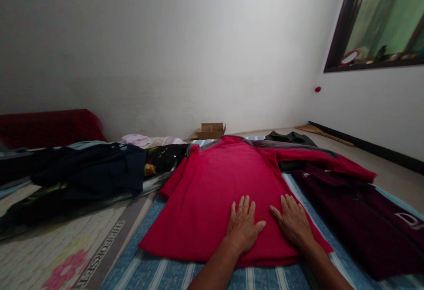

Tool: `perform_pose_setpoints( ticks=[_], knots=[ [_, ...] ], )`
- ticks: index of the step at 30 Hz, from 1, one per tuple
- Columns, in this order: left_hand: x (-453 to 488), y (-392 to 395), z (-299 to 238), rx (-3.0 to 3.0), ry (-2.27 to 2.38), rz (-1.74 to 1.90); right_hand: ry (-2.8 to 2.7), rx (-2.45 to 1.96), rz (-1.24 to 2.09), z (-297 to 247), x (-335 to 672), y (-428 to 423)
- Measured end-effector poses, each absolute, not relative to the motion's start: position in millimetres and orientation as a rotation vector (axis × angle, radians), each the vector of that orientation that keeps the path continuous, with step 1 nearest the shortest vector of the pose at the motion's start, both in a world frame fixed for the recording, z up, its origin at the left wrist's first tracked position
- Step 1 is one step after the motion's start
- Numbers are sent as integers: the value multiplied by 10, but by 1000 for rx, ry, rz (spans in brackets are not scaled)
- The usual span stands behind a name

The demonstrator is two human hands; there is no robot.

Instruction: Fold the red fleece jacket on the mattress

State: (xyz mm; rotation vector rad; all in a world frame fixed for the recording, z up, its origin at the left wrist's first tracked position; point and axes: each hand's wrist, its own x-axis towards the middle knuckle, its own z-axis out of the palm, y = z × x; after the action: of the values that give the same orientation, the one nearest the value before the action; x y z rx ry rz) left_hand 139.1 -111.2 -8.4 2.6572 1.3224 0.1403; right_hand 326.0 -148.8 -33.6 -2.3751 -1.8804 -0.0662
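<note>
A red long-sleeved shirt (pixel 212 192) with grey shoulder panels lies spread out in front of me, its hem toward me. My left hand (pixel 243 223) rests flat on the lower middle of the shirt, fingers stretched out. To its right, my right hand (pixel 293 219) lies palm down near the shirt's right side edge, fingers extended. One sleeve stretches out to the right; the other is bent or partly tucked at the left. Neither hand grips the cloth.
Under the shirt is a blue striped sheet (pixel 132 259). A folded maroon garment (pixel 361 223) lies at the right, dark clothes (pixel 109 170) at the left on a floral mat (pixel 73 250). A cardboard box (pixel 212 130) stands by the wall.
</note>
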Motion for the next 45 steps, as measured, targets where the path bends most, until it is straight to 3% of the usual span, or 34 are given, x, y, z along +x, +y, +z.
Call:
perform_pose_setpoints(
  ticks=[18, 28, 32, 38, 45],
  knots=[
    [1364, -1131, -61, 2574, 1279, 210, -1852, -2318, -249, -363, 3228, -1528],
    [1358, -1145, -42, 2483, 1292, 193, -1872, -1972, -32, 317, 2949, -650],
    [1342, -1149, -58, 2467, 1281, 177, -1927, -2052, 50, 122, 3008, -395],
    [1328, -1144, -5, 2415, 1252, 102, -1965, -2090, -76, -324, 3138, -366],
    [1182, -978, 436, 2433, 1097, 12, -1936, -2004, -58, -266, 3174, -415]
  ],
)
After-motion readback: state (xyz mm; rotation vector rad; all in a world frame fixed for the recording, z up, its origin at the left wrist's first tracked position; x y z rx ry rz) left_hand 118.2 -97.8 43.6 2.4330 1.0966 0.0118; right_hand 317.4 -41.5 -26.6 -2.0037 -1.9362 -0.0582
